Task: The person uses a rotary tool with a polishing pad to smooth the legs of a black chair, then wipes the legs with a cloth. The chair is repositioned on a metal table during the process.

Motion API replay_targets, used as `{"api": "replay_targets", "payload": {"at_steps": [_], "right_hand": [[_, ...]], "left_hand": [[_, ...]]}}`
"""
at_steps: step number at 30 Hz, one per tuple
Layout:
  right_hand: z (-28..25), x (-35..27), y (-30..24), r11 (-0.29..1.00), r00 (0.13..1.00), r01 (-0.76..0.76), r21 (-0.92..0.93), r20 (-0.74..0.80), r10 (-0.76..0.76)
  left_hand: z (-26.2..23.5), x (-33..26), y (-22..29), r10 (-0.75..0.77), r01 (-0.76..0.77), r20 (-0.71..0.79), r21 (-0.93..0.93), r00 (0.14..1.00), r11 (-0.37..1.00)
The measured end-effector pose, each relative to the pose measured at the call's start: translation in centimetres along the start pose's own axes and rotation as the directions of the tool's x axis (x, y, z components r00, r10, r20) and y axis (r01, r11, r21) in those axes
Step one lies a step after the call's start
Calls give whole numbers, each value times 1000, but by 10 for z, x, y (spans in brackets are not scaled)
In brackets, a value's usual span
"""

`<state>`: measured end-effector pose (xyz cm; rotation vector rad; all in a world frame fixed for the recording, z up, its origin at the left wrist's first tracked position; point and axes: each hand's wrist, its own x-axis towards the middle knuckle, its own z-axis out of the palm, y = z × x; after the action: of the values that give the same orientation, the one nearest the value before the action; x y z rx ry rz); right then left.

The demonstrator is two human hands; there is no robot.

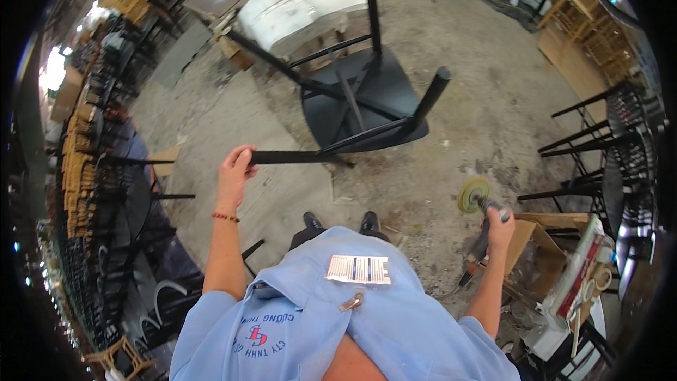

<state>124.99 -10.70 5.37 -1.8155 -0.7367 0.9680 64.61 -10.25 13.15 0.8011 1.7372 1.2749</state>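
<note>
Black chair (360, 99) lies tipped on concrete floor (493, 85), legs pointing up and toward person. Left hand (235, 169) closed round end of nearest chair leg (296, 157). Right hand (499, 224) clamped on angle grinder (479, 204), yellow-green disc just above fist, well right of chair. Cardboard box (536, 240) just beside right hand.

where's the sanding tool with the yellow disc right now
In the head view it is at right of centre: the sanding tool is in the right hand, disc up, above a cardboard box, clear of the overturned black chair.
</note>
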Motion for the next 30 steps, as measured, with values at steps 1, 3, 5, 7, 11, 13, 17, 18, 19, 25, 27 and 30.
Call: {"api": "replay_targets", "payload": {"at_steps": [1, 3, 5, 7, 11, 13, 17, 18, 19, 25, 27, 30], "right_hand": [[-2, 8, -33, 992, 993, 111, -66, -23, -112], [-13, 25, -89, 965, 966, 258, -52, 2, -258], [-3, 23, -169, 922, 923, 374, -96, 138, -360], [4, 21, -235, 758, 835, 550, -351, 230, -500], [65, -18, -344, 650, 808, 579, -492, 456, -374], [95, -30, -367, 564, 797, 585, -583, 539, -270], [144, -15, -367, 360, 751, 657, -662, 613, -244], [152, -13, -366, 350, 752, 657, -668, 615, -237], [158, -11, -366, 338, 753, 656, -674, 617, -231], [150, 20, -382, 334, 861, 507, -795, 445, -247], [143, 26, -394, 404, 891, 446, -799, 355, -283], [135, 22, -388, 465, 851, 524, -714, 461, -252]], "left_hand": [[0, 0, -1, -8, 9, 16, -23, 1000, 1000], [8, 7, 0, -20, 26, 75, -76, 997, 997], [10, 7, -2, -11, 14, 65, -46, 998, 999], [8, 16, -5, -14, 11, 77, 35, 997, 999], [9, 20, -7, -20, 17, 86, 46, 996, 999], [16, 19, 2, -9, 4, 80, 69, 997, 998], [16, 19, 0, 13, -20, 70, 93, 997, 995], [16, 19, -2, 21, -26, 59, 82, 998, 996], [15, 21, -3, 33, -39, 76, 76, 997, 996], [21, 16, 5, 63, -78, 137, 102, 989, 992], [21, 20, 7, 88, -99, 133, 81, 987, 992], [14, 19, 1, 41, -50, 110, 81, 993, 995]]}}
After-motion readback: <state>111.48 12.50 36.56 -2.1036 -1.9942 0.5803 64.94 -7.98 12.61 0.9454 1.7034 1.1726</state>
